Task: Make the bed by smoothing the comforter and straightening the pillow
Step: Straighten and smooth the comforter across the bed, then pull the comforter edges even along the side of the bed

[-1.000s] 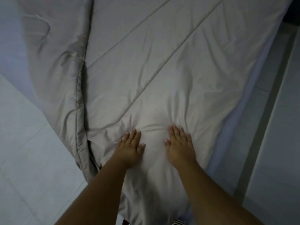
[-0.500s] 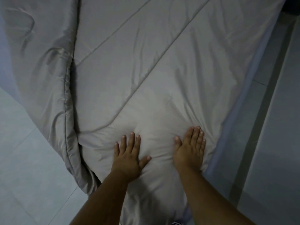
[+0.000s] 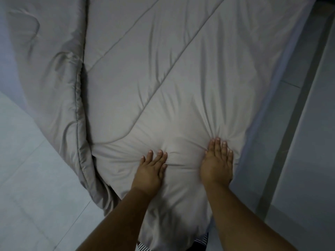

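Observation:
A grey quilted comforter (image 3: 154,75) covers the bed, with diagonal stitch lines and a folded-over edge running down its left side. My left hand (image 3: 151,169) lies flat on the near part of the comforter, palm down, fingers slightly apart. My right hand (image 3: 217,162) presses flat beside it near the comforter's right edge, where the fabric bunches into radiating creases at the fingertips. Neither hand holds anything. No pillow is in view.
A pale bedsheet strip (image 3: 275,84) shows along the comforter's right edge. Pale tiled floor (image 3: 36,178) lies to the left, and more floor with a dark line (image 3: 297,124) to the right. Striped fabric (image 3: 143,248) peeks out below the comforter's near end.
Both hands have slid over the comforter, the right hand outward to the right edge. The gap between them has widened, and creases now gather at the right fingertips.

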